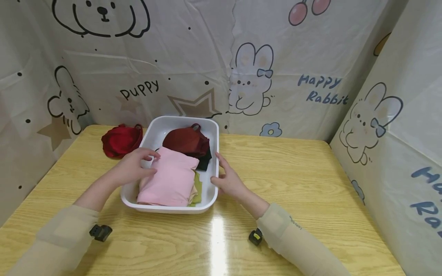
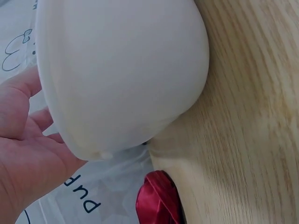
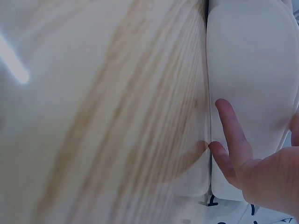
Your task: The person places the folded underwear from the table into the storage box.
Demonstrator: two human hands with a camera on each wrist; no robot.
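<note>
A white plastic tub (image 1: 213,199) sits on the table. Inside it, a folded pink garment (image 1: 170,178) lies over beige and olive-green cloth (image 1: 197,191). Behind that, a dark red-brown bra (image 1: 181,140) rests on black cloth (image 1: 204,164). My left hand (image 1: 132,166) reaches over the tub's left rim, its fingers spread at the pink garment's left edge; in the left wrist view the tub wall partly hides them. My right hand (image 1: 229,180) touches the right side, thumb at the rim, with straight fingers (image 3: 236,137) along the outer wall.
A shiny red garment (image 1: 121,141) lies on the wooden table (image 1: 276,184) left of the tub, by the back edge. Printed cloth walls (image 1: 193,50) with cartoon animals stand behind and at both sides. Small dark devices (image 1: 101,232) are strapped at both wrists.
</note>
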